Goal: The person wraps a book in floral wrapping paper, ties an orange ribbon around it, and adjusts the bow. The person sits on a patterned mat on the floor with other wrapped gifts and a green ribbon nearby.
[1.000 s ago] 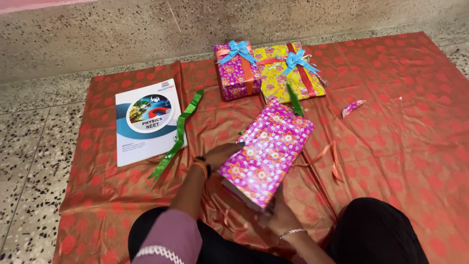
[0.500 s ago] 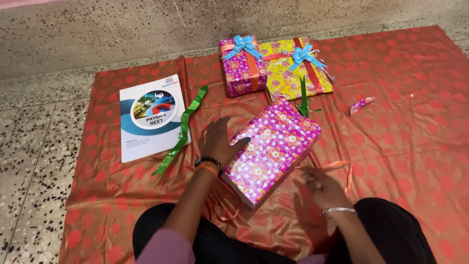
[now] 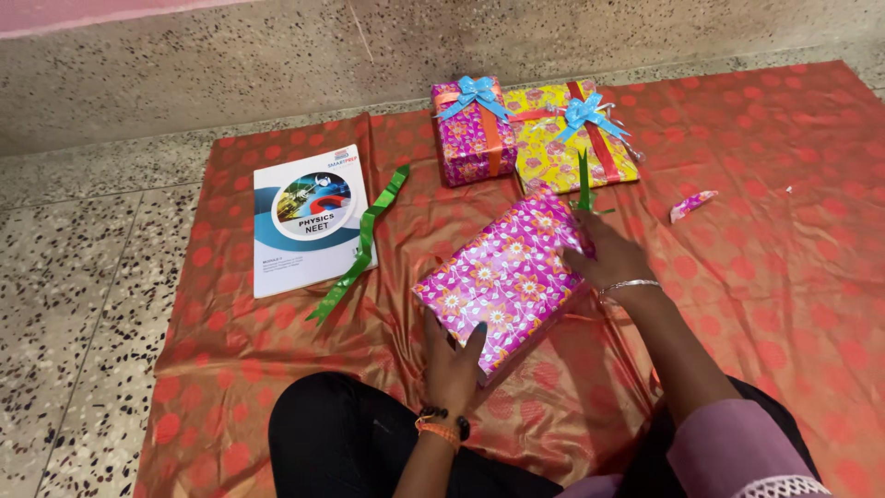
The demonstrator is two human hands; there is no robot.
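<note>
While half a second ago it stood tilted, the pink parcel now lies flat, left hand gripping its near edge, right hand clasping the far corner.

Three wrapped gift boxes lay on the orange spotted cloth: one pink flowered box near the front edge and two ribboned ones, a pink box and a yellow box, by the back edge. There was one book toward the left edge, with one long green ribbon beside it (a second, shorter green strip stood by the yellow box). One small paper scrap lay toward the right edge.

Red dotted cloth (over speckled floor): book, gifts.
</note>
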